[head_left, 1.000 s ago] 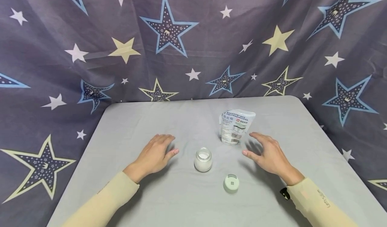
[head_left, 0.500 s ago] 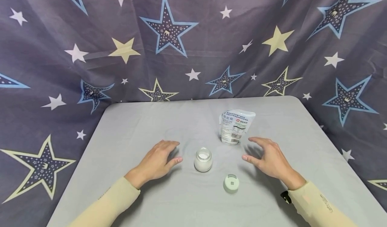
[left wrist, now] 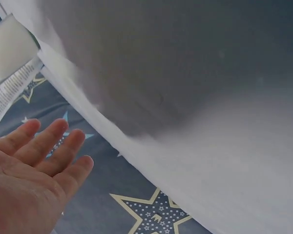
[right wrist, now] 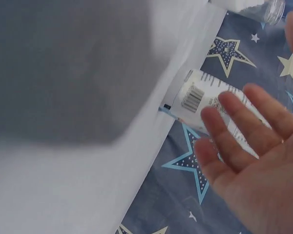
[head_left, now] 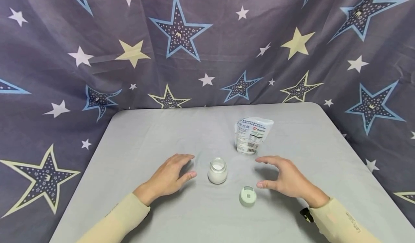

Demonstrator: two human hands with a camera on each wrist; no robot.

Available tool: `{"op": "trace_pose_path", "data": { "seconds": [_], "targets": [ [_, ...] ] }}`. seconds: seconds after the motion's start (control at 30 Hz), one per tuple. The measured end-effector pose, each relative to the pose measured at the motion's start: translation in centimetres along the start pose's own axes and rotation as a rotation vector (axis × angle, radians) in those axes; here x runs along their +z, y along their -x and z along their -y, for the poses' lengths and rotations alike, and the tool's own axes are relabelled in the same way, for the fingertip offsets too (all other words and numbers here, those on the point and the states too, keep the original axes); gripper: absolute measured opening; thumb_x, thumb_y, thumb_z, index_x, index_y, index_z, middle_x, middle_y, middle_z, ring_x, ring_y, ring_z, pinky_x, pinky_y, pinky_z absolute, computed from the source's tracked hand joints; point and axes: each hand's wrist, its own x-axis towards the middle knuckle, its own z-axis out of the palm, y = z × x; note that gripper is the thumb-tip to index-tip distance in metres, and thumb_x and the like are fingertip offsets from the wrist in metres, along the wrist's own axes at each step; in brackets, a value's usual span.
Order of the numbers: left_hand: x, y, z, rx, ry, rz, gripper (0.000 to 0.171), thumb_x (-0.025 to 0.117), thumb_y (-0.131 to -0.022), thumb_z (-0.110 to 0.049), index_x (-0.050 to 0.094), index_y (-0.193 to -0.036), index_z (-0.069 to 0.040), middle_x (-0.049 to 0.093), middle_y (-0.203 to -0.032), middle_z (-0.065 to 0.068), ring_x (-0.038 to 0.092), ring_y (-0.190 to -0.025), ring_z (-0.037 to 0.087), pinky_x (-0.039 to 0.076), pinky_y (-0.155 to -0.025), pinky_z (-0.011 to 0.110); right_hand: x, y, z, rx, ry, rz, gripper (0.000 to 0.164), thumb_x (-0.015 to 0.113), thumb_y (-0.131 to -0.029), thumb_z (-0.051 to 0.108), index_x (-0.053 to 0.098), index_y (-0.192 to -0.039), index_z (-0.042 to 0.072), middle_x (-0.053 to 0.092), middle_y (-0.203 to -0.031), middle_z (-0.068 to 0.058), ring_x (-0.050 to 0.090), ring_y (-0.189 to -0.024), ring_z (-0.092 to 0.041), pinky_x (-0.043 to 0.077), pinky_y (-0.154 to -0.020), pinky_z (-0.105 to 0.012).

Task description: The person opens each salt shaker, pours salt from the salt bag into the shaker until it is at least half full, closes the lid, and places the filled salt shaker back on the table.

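A small glass jar (head_left: 217,171) of white contents stands uncapped mid-table in the head view. Left of it hovers my left hand (head_left: 168,176), fingers extended toward the jar and holding nothing. My right hand (head_left: 286,178) is to the jar's right, also with nothing in it, thumb and fingers spread apart. Its thumb tip is close to a pale green round lid (head_left: 248,196) lying on the table. Behind the right hand's fingertips a white printed pouch (head_left: 253,135) stands upright; the right wrist view shows the pouch's barcode side (right wrist: 200,97) beyond the fingers.
A light grey cloth covers the table (head_left: 155,127). Behind and beside it hangs a dark curtain (head_left: 207,66) with star prints. A small dark object (head_left: 306,215) shows at the right sleeve cuff.
My left hand has shifted slightly right, nearer the jar. My right hand has lowered from beside the pouch toward the lid. Jar, lid and pouch stay in place.
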Motion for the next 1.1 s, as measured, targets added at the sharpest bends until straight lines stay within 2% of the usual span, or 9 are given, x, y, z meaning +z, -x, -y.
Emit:
{"op": "trace_pose_path", "data": {
  "seconds": [0.27, 0.43, 0.57, 0.73, 0.9, 1.1],
  "targets": [
    [0.2, 0.0, -0.2, 0.009, 0.013, -0.013, 0.066, 0.064, -0.099, -0.051, 0.055, -0.145, -0.005, 0.059, -0.143, 0.011, 0.053, -0.134, 0.030, 0.040, -0.114, 0.049, 0.8, 0.3, 0.8, -0.070, -0.068, 0.111, 0.080, 0.096, -0.064, 0.043, 0.067, -0.131, 0.012, 0.068, -0.130, 0.003, 0.063, -0.119, -0.025, 0.049, -0.101, -0.049],
    [0.3, 0.1, -0.2, 0.002, 0.026, -0.018, 0.068, 0.065, -0.098, -0.052, 0.054, -0.146, -0.005, 0.058, -0.144, 0.011, 0.052, -0.135, 0.030, 0.039, -0.114, 0.049, 1.5, 0.5, 1.1, -0.031, -0.160, 0.174, 0.079, 0.099, -0.061, 0.029, 0.066, -0.131, 0.012, 0.069, -0.127, 0.000, 0.063, -0.112, -0.029, 0.050, -0.099, -0.047],
    [0.3, 0.1, -0.2, -0.002, 0.023, -0.015, 0.069, 0.065, -0.097, -0.052, 0.053, -0.146, -0.005, 0.058, -0.144, 0.011, 0.053, -0.134, 0.030, 0.039, -0.114, 0.049, 2.3, 0.8, 1.5, 0.017, -0.216, 0.178, 0.079, 0.100, -0.059, 0.023, 0.067, -0.129, 0.011, 0.070, -0.124, -0.003, 0.062, -0.106, -0.029, 0.051, -0.096, -0.044],
    [0.4, 0.0, -0.2, -0.001, 0.017, -0.015, 0.069, 0.065, -0.097, -0.052, 0.053, -0.146, -0.005, 0.058, -0.144, 0.011, 0.053, -0.134, 0.030, 0.039, -0.114, 0.050, 3.1, 1.3, 2.0, 0.045, -0.227, 0.167, 0.078, 0.101, -0.057, 0.021, 0.068, -0.127, 0.011, 0.069, -0.124, 0.000, 0.062, -0.108, -0.025, 0.051, -0.096, -0.040],
    [0.5, -0.1, -0.3, 0.011, 0.016, -0.018, 0.069, 0.065, -0.097, -0.052, 0.053, -0.146, -0.005, 0.059, -0.143, 0.011, 0.053, -0.134, 0.029, 0.040, -0.113, 0.049, 3.8, 1.5, 2.0, 0.035, -0.218, 0.200, 0.075, 0.100, -0.058, 0.019, 0.068, -0.126, 0.010, 0.069, -0.122, 0.001, 0.063, -0.111, -0.019, 0.051, -0.098, -0.037],
    [0.7, -0.2, -0.4, 0.017, 0.016, -0.014, 0.070, 0.065, -0.097, -0.054, 0.053, -0.146, -0.004, 0.059, -0.144, 0.011, 0.054, -0.134, 0.030, 0.040, -0.113, 0.049, 4.3, 1.5, 1.8, 0.030, -0.188, 0.213, 0.069, 0.099, -0.060, 0.017, 0.071, -0.122, 0.013, 0.069, -0.115, 0.006, 0.063, -0.102, -0.011, 0.053, -0.091, -0.033]
  ]
}}
